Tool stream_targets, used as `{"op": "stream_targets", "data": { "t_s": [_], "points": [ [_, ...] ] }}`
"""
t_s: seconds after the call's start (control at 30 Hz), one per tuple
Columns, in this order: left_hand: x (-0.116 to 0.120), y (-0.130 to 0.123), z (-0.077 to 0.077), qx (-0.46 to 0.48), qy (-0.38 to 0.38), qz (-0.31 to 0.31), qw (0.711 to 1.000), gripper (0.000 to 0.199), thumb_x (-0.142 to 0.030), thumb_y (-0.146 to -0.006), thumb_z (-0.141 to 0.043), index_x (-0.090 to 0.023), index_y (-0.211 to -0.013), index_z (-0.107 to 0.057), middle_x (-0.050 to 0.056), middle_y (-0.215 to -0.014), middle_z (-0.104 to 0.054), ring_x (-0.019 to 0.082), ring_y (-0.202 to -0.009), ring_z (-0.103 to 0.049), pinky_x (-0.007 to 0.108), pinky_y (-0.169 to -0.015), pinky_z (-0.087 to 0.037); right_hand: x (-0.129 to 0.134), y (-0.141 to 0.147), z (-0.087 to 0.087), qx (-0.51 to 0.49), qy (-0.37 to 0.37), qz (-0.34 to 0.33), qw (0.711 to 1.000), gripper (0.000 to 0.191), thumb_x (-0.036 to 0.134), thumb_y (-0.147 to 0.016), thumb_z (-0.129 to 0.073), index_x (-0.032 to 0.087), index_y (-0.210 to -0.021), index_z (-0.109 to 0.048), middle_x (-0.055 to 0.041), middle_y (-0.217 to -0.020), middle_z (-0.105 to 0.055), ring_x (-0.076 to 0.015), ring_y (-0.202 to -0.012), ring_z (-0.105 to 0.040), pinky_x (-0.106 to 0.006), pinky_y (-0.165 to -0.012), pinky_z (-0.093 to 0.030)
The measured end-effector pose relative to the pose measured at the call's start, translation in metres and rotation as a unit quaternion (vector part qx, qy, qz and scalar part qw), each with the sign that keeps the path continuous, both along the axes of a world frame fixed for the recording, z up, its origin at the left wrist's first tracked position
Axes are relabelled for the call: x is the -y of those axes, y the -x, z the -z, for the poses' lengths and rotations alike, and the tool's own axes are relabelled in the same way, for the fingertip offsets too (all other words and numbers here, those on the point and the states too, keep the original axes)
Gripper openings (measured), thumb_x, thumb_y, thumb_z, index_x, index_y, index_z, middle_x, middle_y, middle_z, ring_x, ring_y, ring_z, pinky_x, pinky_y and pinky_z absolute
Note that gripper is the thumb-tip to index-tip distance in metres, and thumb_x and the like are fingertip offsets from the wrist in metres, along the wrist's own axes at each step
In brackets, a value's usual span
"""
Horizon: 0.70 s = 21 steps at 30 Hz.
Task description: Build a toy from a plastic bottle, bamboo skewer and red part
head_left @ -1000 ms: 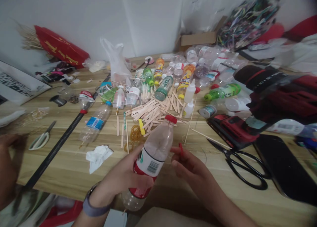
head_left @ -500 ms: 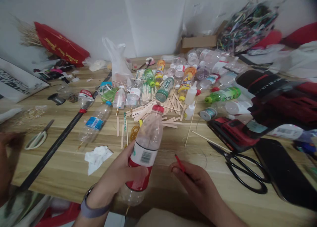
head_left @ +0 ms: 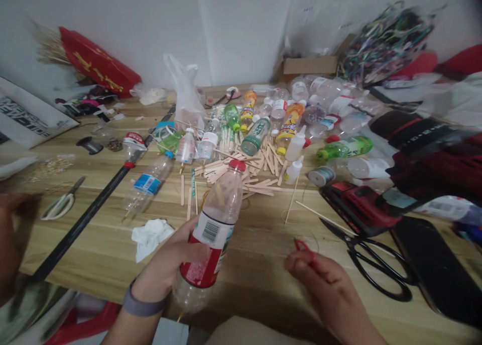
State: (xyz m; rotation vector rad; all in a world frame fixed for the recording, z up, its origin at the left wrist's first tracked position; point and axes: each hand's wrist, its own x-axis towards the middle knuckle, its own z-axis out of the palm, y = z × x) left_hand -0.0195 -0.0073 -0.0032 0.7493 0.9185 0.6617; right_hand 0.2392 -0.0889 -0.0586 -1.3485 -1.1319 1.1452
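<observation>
My left hand point(head_left: 173, 259) is wrapped round a clear plastic bottle point(head_left: 226, 197) with a red cap and a red and white label. The bottle leans, cap up and away from me, and a thin stick pokes out below its base. To the right, my right hand point(head_left: 320, 274) pinches a small red strip point(head_left: 306, 250), looped at the fingertips, apart from the bottle. Black-handled scissors point(head_left: 371, 254) lie to the right of that hand. Beyond the bottle, flat wooden sticks point(head_left: 218, 169) are spread on the wooden table point(head_left: 259, 224).
Many plastic bottles point(head_left: 289, 129) crowd the back. A red and black power tool point(head_left: 425, 159) and a black phone-like slab point(head_left: 437, 264) are at right. A black bar point(head_left: 86, 219), white scissors point(head_left: 62, 204), crumpled tissue point(head_left: 150, 238) and another person's hand point(head_left: 15, 219) are at left.
My right hand has moved right, away from the bottle, and the red strip now shows as a loop. The held bottle has shifted slightly left and turned a little, with my left hand round it.
</observation>
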Motion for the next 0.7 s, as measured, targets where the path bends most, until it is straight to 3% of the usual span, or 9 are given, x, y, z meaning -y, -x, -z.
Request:
{"op": "stream_targets", "data": {
  "t_s": [0.07,0.13,0.27,0.37,0.43,0.57,0.7],
  "points": [
    [0.001,0.000,0.000,0.003,0.013,0.000,1.000,0.043,-0.030,-0.052,-0.088,-0.018,-0.091,-0.072,0.003,-0.076,-0.074,0.019,-0.063,-0.065,0.026,-0.056,-0.046,-0.003,-0.004,0.006,-0.024,0.021,0.065,0.997,0.044,0.066,-0.085,-0.065,0.024,-0.077,-0.078,-0.0040,-0.065,-0.065,-0.0208,-0.060,-0.057,-0.035,-0.060,-0.048],
    [-0.001,-0.002,-0.002,-0.005,0.025,-0.040,0.999,0.040,-0.030,-0.055,-0.086,-0.019,-0.091,-0.072,0.003,-0.078,-0.075,0.020,-0.064,-0.067,0.028,-0.059,-0.049,-0.008,-0.006,0.009,-0.014,0.023,0.082,0.996,0.040,0.063,-0.085,-0.068,0.025,-0.085,-0.081,-0.0045,-0.070,-0.068,-0.0216,-0.065,-0.059,-0.034,-0.063,-0.049],
    [-0.013,-0.016,-0.005,-0.042,0.010,-0.162,0.986,0.036,-0.034,-0.057,-0.086,-0.016,-0.083,-0.069,0.006,-0.074,-0.074,0.024,-0.068,-0.070,0.032,-0.064,-0.054,-0.015,-0.002,0.005,0.019,0.005,0.070,0.997,0.039,0.053,-0.087,-0.071,0.033,-0.121,-0.075,-0.0060,-0.103,-0.076,-0.0251,-0.085,-0.065,-0.036,-0.074,-0.053],
    [-0.023,-0.034,-0.006,-0.040,-0.012,-0.200,0.979,0.032,-0.037,-0.065,-0.082,-0.018,-0.085,-0.067,0.005,-0.076,-0.074,0.023,-0.068,-0.069,0.031,-0.063,-0.054,-0.015,0.004,0.001,0.018,-0.031,0.106,0.994,0.038,0.046,-0.094,-0.063,0.035,-0.131,-0.067,-0.0069,-0.128,-0.068,-0.0260,-0.098,-0.065,-0.034,-0.066,-0.054],
    [-0.027,-0.048,-0.005,-0.032,-0.035,-0.225,0.973,0.036,-0.039,-0.067,-0.080,-0.018,-0.091,-0.065,0.003,-0.076,-0.073,0.021,-0.068,-0.068,0.030,-0.063,-0.053,-0.013,0.011,-0.001,-0.002,-0.024,0.099,0.995,0.032,0.045,-0.093,-0.064,0.033,-0.121,-0.073,-0.0077,-0.119,-0.071,-0.0237,-0.088,-0.064,-0.031,-0.060,-0.051],
    [-0.027,-0.073,0.001,-0.012,-0.085,-0.273,0.958,0.046,-0.040,-0.065,-0.082,-0.020,-0.100,-0.060,-0.003,-0.077,-0.068,0.016,-0.067,-0.064,0.026,-0.066,-0.051,-0.014,0.030,-0.003,-0.051,0.053,-0.011,0.997,0.025,0.048,-0.073,-0.081,0.023,-0.077,-0.078,-0.0034,-0.066,-0.067,-0.0187,-0.059,-0.055,-0.030,-0.053,-0.043],
    [-0.023,-0.086,0.004,0.001,-0.114,-0.296,0.948,0.046,-0.041,-0.067,-0.082,-0.023,-0.102,-0.057,-0.006,-0.079,-0.065,0.014,-0.066,-0.061,0.025,-0.067,-0.048,-0.016,0.042,-0.004,-0.083,0.102,-0.046,0.990,0.034,0.050,-0.062,-0.087,0.021,-0.066,-0.069,0.0014,-0.060,-0.059,-0.0154,-0.055,-0.049,-0.028,-0.052,-0.038]
  ]
}}
